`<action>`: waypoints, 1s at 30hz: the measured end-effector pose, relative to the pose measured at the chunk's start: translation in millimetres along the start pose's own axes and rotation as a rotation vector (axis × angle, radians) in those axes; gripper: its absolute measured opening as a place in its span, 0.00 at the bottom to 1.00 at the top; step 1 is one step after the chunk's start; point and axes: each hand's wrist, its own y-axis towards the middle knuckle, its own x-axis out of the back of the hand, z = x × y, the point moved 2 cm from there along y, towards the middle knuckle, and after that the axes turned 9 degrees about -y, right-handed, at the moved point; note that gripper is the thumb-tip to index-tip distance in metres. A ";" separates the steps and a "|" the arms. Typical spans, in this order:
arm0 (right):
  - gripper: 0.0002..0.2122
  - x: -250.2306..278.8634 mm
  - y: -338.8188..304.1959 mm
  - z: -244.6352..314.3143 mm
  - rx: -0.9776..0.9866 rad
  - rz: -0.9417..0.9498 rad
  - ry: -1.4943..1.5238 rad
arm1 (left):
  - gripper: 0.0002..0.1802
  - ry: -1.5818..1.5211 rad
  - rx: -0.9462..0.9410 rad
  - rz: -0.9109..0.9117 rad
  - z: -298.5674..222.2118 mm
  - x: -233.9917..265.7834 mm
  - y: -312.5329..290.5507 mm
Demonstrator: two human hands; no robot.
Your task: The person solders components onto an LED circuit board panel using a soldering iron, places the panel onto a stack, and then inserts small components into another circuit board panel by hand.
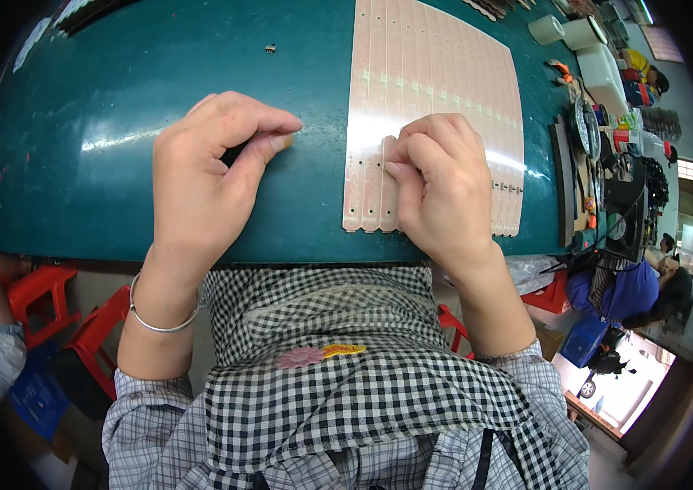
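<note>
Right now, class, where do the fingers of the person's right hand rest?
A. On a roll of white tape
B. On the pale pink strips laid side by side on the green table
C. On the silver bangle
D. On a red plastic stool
B: the right hand presses its fingertips onto the pale pink strips lying on the green table.

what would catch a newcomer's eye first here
The pale pink panel of long narrow strips on the teal worktable, with the right hand pinching one strip at its near edge. The left hand, thumb and forefinger pinched together, rests on the table beside it.
</note>
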 end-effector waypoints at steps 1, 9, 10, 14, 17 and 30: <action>0.06 1.8 0.3 0.5 -0.005 0.015 -0.016 | 0.07 -0.081 0.036 0.017 -4.2 -0.7 -1.2; 0.06 21.5 3.2 1.7 -0.100 0.038 0.500 | 0.24 -0.816 0.426 0.147 -20.1 -23.4 -12.0; 0.08 20.9 3.4 6.9 -0.078 0.062 0.654 | 0.24 -0.815 0.422 0.156 -21.9 -25.4 -12.7; 0.07 20.2 -0.6 14.9 -0.111 0.129 0.805 | 0.27 -0.944 0.450 0.183 -29.5 -34.1 -16.7; 0.05 22.4 -2.9 11.2 -0.136 0.157 0.826 | 0.26 -0.981 0.538 0.205 -28.9 -38.0 -21.3; 0.04 -5.2 -4.2 -5.3 -0.231 -0.035 0.317 | 0.12 0.368 -0.013 0.079 2.0 6.2 -2.3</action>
